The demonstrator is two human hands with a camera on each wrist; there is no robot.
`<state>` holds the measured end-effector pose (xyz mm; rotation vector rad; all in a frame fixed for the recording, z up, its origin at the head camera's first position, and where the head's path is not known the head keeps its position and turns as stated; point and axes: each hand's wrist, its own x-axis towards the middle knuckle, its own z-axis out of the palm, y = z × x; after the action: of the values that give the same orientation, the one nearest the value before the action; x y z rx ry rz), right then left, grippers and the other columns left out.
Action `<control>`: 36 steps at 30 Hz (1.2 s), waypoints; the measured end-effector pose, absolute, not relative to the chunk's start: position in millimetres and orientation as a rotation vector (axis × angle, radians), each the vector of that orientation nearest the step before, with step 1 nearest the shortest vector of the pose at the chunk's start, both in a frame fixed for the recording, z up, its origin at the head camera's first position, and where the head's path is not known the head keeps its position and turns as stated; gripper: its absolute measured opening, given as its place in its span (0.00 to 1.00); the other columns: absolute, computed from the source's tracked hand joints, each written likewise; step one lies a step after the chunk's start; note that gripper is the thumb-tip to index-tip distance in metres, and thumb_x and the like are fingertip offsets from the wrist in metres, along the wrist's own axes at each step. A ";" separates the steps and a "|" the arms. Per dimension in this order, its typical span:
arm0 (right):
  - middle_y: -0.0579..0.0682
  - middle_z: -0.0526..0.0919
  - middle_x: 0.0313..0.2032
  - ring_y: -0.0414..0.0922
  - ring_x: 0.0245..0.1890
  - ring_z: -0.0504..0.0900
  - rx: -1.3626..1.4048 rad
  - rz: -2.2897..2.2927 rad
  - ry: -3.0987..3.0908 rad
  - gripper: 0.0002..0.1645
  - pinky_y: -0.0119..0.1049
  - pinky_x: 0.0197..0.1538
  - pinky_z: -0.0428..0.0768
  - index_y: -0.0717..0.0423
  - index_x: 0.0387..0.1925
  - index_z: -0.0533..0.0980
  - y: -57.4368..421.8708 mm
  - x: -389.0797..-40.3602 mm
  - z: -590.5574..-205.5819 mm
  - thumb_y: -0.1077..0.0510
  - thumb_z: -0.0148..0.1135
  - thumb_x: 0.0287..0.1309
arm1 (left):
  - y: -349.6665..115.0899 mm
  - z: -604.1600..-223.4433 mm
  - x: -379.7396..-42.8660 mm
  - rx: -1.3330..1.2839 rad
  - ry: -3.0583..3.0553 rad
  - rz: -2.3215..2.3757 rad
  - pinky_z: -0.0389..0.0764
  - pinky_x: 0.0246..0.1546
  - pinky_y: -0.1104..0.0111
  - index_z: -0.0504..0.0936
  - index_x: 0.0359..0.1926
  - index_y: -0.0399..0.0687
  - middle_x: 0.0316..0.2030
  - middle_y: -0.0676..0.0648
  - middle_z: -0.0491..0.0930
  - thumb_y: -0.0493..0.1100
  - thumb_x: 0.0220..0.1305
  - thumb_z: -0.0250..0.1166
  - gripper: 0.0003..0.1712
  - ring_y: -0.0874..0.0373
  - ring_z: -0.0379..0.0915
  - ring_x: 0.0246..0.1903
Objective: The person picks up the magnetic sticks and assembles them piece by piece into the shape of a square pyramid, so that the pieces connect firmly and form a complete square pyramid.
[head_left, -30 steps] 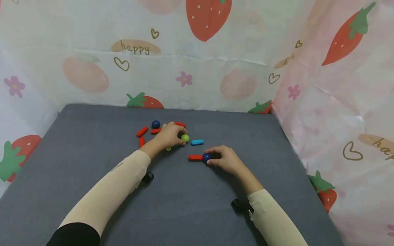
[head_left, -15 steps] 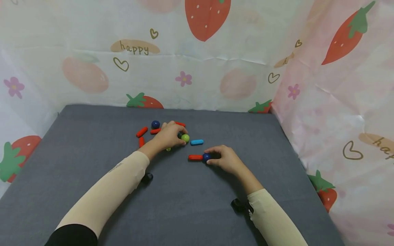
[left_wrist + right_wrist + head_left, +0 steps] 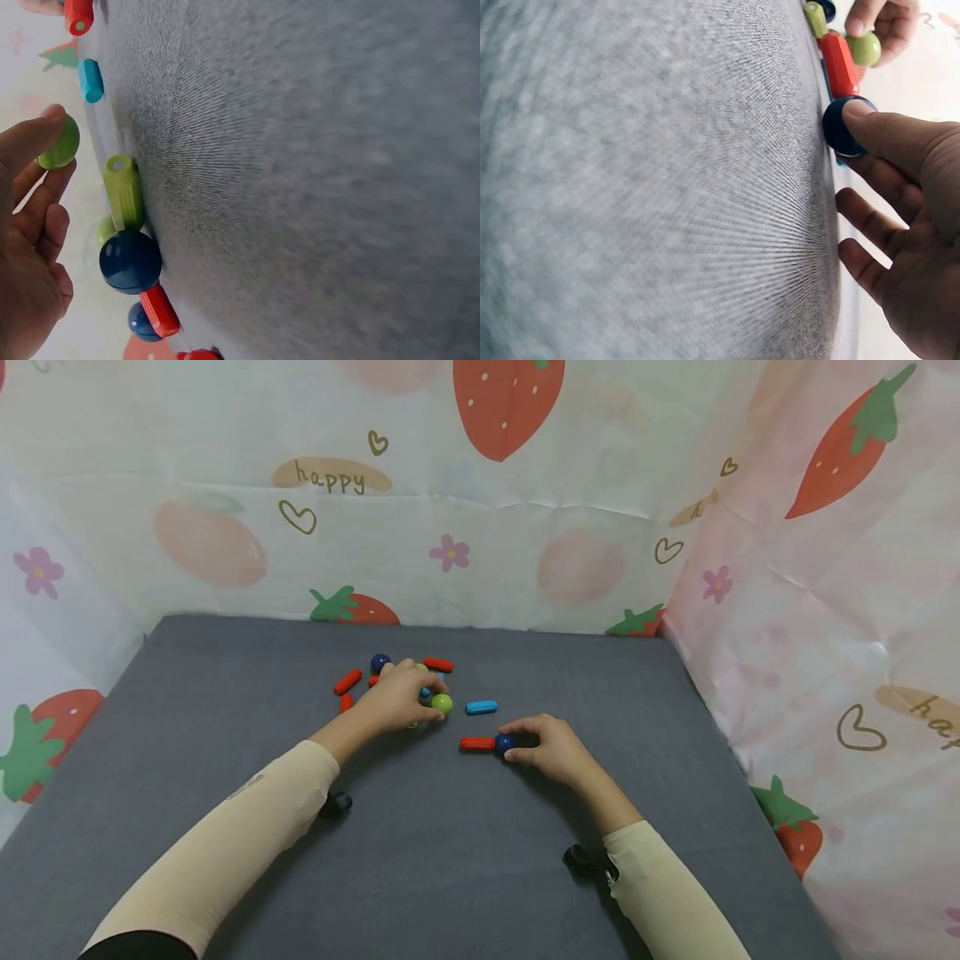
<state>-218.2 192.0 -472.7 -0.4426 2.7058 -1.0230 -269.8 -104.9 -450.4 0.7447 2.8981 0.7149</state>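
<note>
My left hand [image 3: 397, 700] pinches a light green ball [image 3: 442, 703] between thumb and fingertips; the left wrist view shows that green ball [image 3: 61, 144] raised off the cloth. My right hand [image 3: 553, 750] holds a dark blue ball [image 3: 504, 743] on the table. A red rod [image 3: 477, 744] points left from this ball, end against it; whether they are joined I cannot tell. Just beyond lies a light blue rod [image 3: 482, 707]. Under and behind my left hand are a green rod [image 3: 125, 196], another dark blue ball [image 3: 130, 261] and a short red rod [image 3: 159, 309], partly hidden in the head view.
Around the left hand lie more red rods, one at the back [image 3: 438, 665] and one at the left [image 3: 348, 682]. A dark blue ball [image 3: 380, 662] sits behind them. Grey cloth covers the table [image 3: 450, 877], and a printed curtain [image 3: 495, 527] hangs behind it.
My left hand has drawn slightly left and toward me with the green ball, uncovering a bit of light blue and green behind it. My right hand stays on the dark blue ball.
</note>
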 end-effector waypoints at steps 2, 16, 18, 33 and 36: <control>0.44 0.84 0.54 0.48 0.59 0.78 -0.443 -1.029 2.704 0.23 0.51 0.65 0.73 0.38 0.55 0.85 191.9 -217.7 -472.0 0.51 0.77 0.57 | -107.2 -450.2 -265.3 0.759 2.890 0.733 0.60 0.47 0.56 0.88 0.51 0.59 0.44 0.57 0.84 0.53 0.58 0.78 0.20 0.54 0.66 0.47; 0.44 0.84 0.55 0.48 0.60 0.78 -0.440 -1.034 2.710 0.23 0.51 0.65 0.74 0.39 0.56 0.85 192.2 -217.1 -473.6 0.51 0.77 0.57 | -102.6 -453.2 -234.8 0.856 2.838 0.599 0.60 0.45 0.59 0.89 0.47 0.59 0.43 0.60 0.86 0.54 0.57 0.79 0.17 0.57 0.69 0.45; 0.44 0.84 0.55 0.48 0.60 0.78 -0.442 -1.035 2.712 0.23 0.52 0.65 0.73 0.39 0.56 0.85 191.8 -217.0 -473.4 0.51 0.77 0.57 | -99.0 -451.8 -232.3 0.866 2.833 0.579 0.60 0.46 0.59 0.89 0.46 0.59 0.43 0.60 0.86 0.54 0.56 0.79 0.17 0.56 0.69 0.47; 0.45 0.84 0.55 0.49 0.60 0.78 -0.445 -1.021 2.721 0.23 0.51 0.66 0.73 0.41 0.56 0.85 191.3 -218.1 -472.4 0.52 0.77 0.58 | -83.3 -454.5 -232.3 0.880 2.819 0.501 0.61 0.43 0.60 0.89 0.42 0.59 0.37 0.61 0.84 0.56 0.54 0.80 0.16 0.57 0.68 0.41; 0.45 0.84 0.55 0.49 0.60 0.78 -0.449 -1.025 2.722 0.23 0.52 0.65 0.73 0.41 0.56 0.85 192.0 -218.1 -473.7 0.52 0.77 0.58 | -83.2 -454.4 -231.7 0.865 2.817 0.511 0.62 0.44 0.60 0.89 0.44 0.59 0.38 0.61 0.85 0.55 0.55 0.80 0.17 0.57 0.69 0.43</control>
<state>-218.1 192.0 -473.7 -0.4492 2.7221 -1.0246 -231.7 -83.2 -454.4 0.8650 2.8168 0.5112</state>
